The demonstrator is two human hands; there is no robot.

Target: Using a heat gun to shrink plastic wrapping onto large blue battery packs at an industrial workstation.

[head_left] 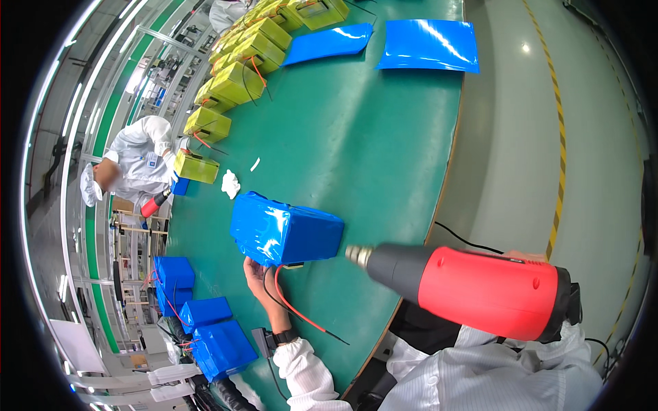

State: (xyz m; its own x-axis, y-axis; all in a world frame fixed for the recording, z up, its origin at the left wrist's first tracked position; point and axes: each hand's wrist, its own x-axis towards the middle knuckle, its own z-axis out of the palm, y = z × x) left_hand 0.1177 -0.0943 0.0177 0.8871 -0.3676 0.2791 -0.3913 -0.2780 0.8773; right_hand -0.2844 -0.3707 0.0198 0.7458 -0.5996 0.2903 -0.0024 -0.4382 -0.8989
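A battery pack (312,233) in glossy blue shrink film lies on the green table, its film loose and wrinkled at the far left end. My left hand (256,275) grips its near lower edge, with the fingers partly hidden under the pack. Red and black wires (299,312) come out beside that hand and trail over the table. On the right, a red and black heat gun (480,291) points its metal nozzle at the pack's right end, a short gap away. My right hand (528,255) holds the gun and is mostly hidden behind it.
Several yellow-green battery packs (236,82) line the far left edge. Two blue film sleeves (430,46) lie at the back. Blue packs (223,346) stand at the near left. A co-worker (140,151) works across the table near a white crumpled scrap (230,184).
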